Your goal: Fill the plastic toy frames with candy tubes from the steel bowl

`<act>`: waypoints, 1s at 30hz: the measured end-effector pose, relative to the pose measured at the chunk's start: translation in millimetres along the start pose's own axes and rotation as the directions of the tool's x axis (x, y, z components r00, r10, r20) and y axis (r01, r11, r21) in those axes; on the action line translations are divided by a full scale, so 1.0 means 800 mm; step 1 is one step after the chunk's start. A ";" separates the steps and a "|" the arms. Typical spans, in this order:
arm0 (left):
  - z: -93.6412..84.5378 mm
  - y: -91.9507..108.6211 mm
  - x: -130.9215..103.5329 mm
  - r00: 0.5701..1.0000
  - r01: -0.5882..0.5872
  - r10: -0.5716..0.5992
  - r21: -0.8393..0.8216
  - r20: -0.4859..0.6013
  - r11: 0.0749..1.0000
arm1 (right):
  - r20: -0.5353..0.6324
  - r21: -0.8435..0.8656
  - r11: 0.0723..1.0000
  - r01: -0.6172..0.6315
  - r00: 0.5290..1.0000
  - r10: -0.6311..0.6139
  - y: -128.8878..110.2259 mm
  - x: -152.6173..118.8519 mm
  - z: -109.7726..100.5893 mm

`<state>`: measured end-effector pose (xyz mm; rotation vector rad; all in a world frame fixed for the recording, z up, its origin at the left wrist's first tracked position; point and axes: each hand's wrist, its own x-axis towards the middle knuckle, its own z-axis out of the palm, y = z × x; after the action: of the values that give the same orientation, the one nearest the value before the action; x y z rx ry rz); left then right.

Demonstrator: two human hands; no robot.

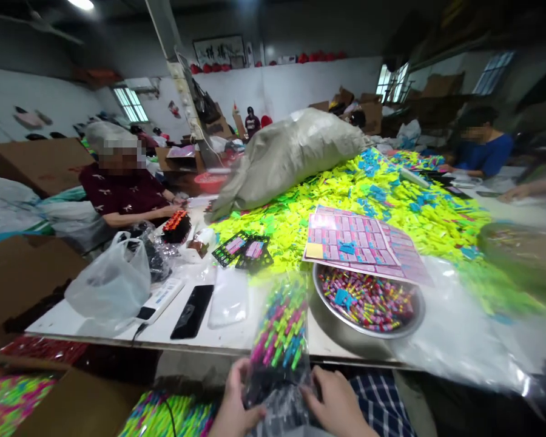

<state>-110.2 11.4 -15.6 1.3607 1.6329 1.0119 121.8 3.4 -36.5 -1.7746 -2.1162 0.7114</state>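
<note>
Both my hands hold a clear plastic bag (279, 331) at the table's front edge. Rows of pink, yellow, green and blue pens or sticks show through its film, and its lower part looks dark. My left hand (237, 397) wraps the bag's lower left side, thumb across the film. On the lower right side, my right hand (334, 400) grips the film between thumb and fingers. Beyond the bag, a metal bowl (419, 312) of small colourful pieces stands to the right, partly under printed pink sheets (352, 233).
A large yellow-green heap (418, 215) with a grey sack (295, 158) covers the table's back. A black phone (192, 311), clear case (228, 297) and white plastic bag (111, 282) lie left. People sit at left and far right. Cartons of coloured sticks (164, 416) stand below.
</note>
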 end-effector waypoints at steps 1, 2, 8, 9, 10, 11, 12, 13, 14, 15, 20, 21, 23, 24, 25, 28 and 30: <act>0.012 -0.008 -0.003 1.000 -0.012 0.012 0.016 -0.017 1.000 | -0.014 0.001 1.000 -0.020 1.000 0.020 0.002 0.004 0.003; 0.022 -0.012 -0.007 0.999 -0.023 0.024 0.034 -0.038 0.999 | -0.014 0.008 1.000 -0.024 1.000 0.024 0.002 0.008 0.002; -0.005 0.050 0.001 0.986 0.047 -0.052 -0.040 -0.156 0.998 | 0.012 0.392 0.912 0.118 0.991 -0.134 -0.011 0.021 -0.071; -0.016 0.068 0.009 0.982 0.031 -0.043 -0.064 -0.185 0.997 | -0.031 0.474 0.873 0.112 0.993 -0.111 -0.014 0.021 -0.088; -0.026 0.086 0.019 0.977 0.029 -0.047 -0.090 -0.208 0.996 | -0.059 0.548 0.832 0.088 0.996 -0.067 -0.017 0.022 -0.105; -0.035 0.103 0.029 0.985 0.050 -0.069 -0.115 -0.161 0.992 | -0.071 0.603 0.795 0.060 0.997 -0.021 -0.020 0.023 -0.120; -0.041 0.119 0.040 0.988 0.068 -0.088 -0.151 -0.130 0.986 | -0.081 0.641 0.766 0.042 0.997 0.013 -0.022 0.025 -0.133; -0.046 0.134 0.050 0.991 0.064 -0.083 -0.170 -0.109 0.983 | -0.096 0.662 0.749 0.038 0.995 0.034 -0.024 0.027 -0.143; -0.050 0.149 0.058 0.995 0.044 -0.057 -0.144 -0.087 0.989 | -0.110 0.665 0.745 0.048 0.993 0.034 -0.025 0.030 -0.152; -0.053 0.163 0.066 0.998 0.012 -0.018 -0.101 -0.054 0.995 | -0.129 0.657 0.750 0.069 0.991 0.022 -0.027 0.034 -0.159; -0.060 0.221 0.095 0.991 -0.128 0.130 0.076 -0.024 0.989 | -0.140 0.730 0.673 0.121 0.990 -0.026 -0.031 0.067 -0.178; -0.059 0.229 0.102 0.988 -0.155 0.157 0.095 -0.005 0.983 | -0.154 0.754 0.645 0.123 0.988 -0.008 -0.031 0.075 -0.180; -0.057 0.244 0.119 0.975 -0.223 0.221 0.132 0.032 0.966 | -0.191 0.783 0.606 0.143 0.981 0.016 -0.031 0.090 -0.183; -0.056 0.251 0.130 0.968 -0.253 0.249 0.154 0.042 0.955 | -0.211 0.789 0.593 0.159 0.977 0.018 -0.031 0.097 -0.185; -0.055 0.256 0.141 0.961 -0.277 0.275 0.181 0.037 0.944 | -0.228 0.795 0.581 0.175 0.973 0.018 -0.032 0.102 -0.186; -0.057 0.269 0.171 0.948 -0.311 0.318 0.244 0.011 0.919 | -0.300 0.780 0.581 0.233 0.954 0.020 -0.036 0.110 -0.187; -0.062 0.271 0.176 0.945 -0.322 0.327 0.273 0.026 0.907 | -0.326 0.744 0.607 0.279 0.945 -0.034 -0.041 0.106 -0.183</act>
<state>-92.7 170.4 193.5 1.8625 1.6397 1.0145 153.4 109.7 95.7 -1.0840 -1.3830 1.0496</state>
